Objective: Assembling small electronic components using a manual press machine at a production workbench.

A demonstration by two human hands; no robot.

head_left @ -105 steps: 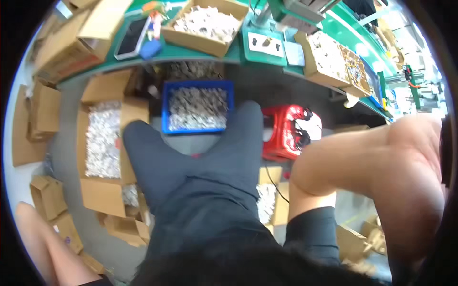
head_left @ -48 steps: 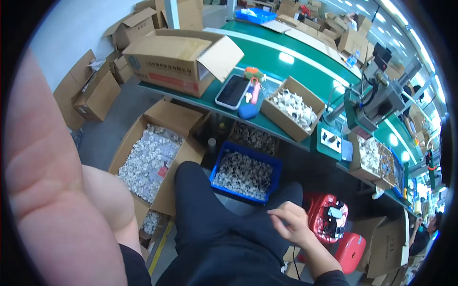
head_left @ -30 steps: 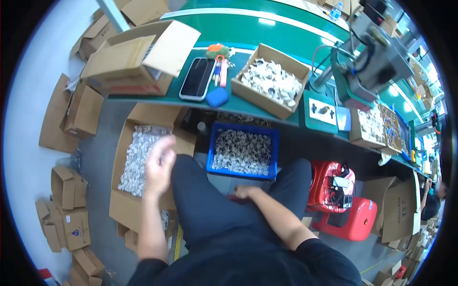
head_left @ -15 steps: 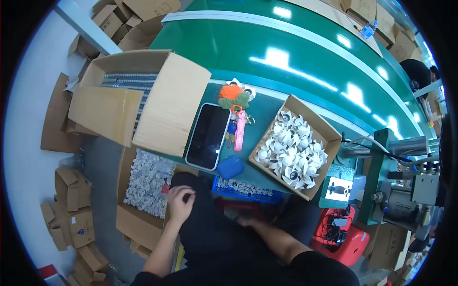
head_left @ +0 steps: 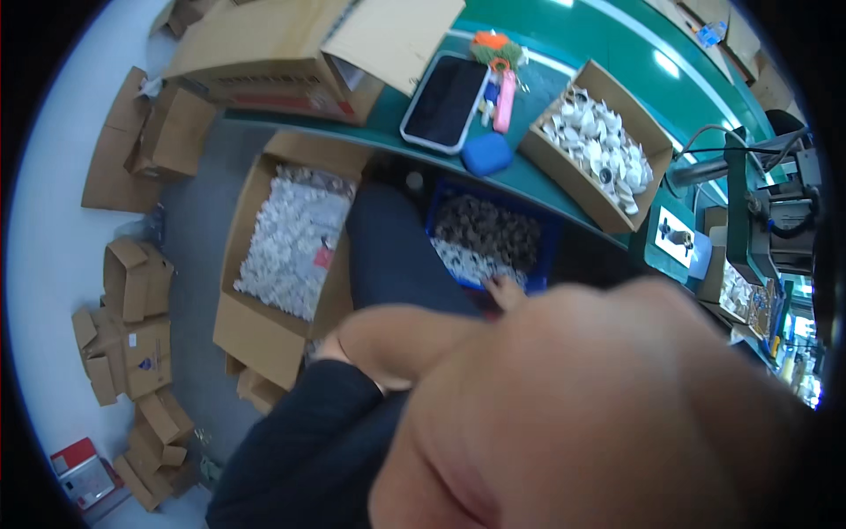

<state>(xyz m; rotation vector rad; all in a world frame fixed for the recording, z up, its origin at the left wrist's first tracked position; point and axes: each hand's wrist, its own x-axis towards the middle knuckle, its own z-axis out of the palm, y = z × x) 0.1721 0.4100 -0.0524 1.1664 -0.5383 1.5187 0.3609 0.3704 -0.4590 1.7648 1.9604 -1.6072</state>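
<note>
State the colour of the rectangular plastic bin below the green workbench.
The rectangular plastic bin is blue: head view.

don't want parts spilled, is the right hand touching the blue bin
Cannot tell: the head view shows the right hand overlapping the blue bin, but depth unclear.

A factory workshop, marked by its green workbench (head_left: pixel 545 81) at one o'clock, bench machine (head_left: pixel 793 216) at three, cardboard box (head_left: pixel 571 187) of white bladed parts (head_left: pixel 608 150) at two, and opened cartons (head_left: pixel 145 353) at eight.
</note>
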